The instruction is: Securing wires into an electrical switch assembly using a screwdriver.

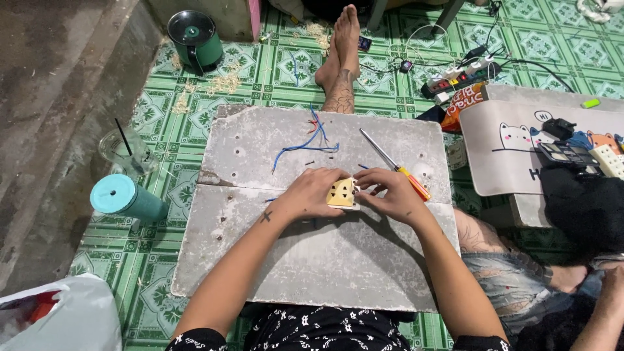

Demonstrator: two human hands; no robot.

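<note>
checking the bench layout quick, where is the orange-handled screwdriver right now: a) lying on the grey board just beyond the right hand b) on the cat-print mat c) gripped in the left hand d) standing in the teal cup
a: the screwdriver lies flat on the grey board, its orange handle just past the right hand, while both that hand and the left hand hold the small cream socket part.
</note>
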